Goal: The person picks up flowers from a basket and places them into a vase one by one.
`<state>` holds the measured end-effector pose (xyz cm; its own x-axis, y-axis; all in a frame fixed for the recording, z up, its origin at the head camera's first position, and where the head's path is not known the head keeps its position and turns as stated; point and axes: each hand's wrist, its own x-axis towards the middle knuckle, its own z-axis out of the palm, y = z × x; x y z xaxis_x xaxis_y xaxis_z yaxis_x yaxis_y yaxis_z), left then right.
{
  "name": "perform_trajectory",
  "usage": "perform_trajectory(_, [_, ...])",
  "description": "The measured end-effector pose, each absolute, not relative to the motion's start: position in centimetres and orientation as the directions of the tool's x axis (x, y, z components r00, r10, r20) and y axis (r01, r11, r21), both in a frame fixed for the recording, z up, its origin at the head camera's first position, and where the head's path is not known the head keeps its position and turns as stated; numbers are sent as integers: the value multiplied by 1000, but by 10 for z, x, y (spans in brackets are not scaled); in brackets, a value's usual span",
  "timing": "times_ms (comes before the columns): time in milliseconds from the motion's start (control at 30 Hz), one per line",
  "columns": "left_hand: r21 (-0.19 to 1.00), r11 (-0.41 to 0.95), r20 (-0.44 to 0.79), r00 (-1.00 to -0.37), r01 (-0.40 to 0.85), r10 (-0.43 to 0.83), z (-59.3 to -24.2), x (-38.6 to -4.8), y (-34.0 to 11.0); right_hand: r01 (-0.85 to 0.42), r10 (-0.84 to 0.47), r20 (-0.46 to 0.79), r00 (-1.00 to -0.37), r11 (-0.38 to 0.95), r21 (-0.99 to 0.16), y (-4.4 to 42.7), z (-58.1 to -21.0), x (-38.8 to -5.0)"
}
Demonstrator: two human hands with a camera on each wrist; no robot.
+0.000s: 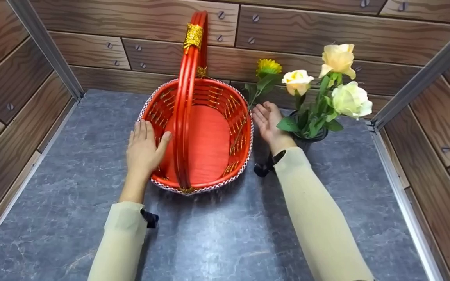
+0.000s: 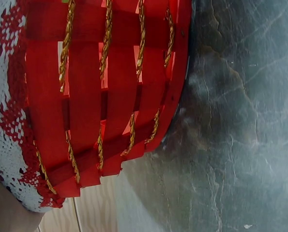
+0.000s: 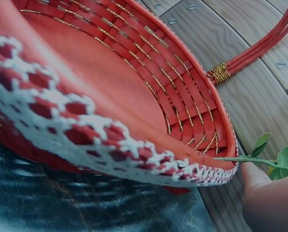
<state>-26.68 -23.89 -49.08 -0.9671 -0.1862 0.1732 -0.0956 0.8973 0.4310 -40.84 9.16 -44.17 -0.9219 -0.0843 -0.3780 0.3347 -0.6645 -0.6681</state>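
A red woven basket with gold cord and a tall arched handle stands on the grey surface. My left hand rests on its left rim, fingers straight and thumb spread to the inner side. Beside the right rim is my right hand, palm turned toward the basket, fingers relaxed and holding nothing. A yellow flower leans over the right rim, its long stem running down inside the basket. In the right wrist view its green stem crosses the lace-trimmed rim near the right hand.
Right of the right hand stands a dark pot with two peach roses and a whitish rose. Its leaves reach close to the wrist. Wood-patterned panels close off the back and sides, with metal posts at the corners.
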Motion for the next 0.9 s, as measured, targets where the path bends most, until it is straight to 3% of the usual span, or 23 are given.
perform_trajectory(900, [426, 897, 154, -968, -116, -198, -490, -268, -240, 435, -120, -463, -878, -603, -669, 82, -447, -438])
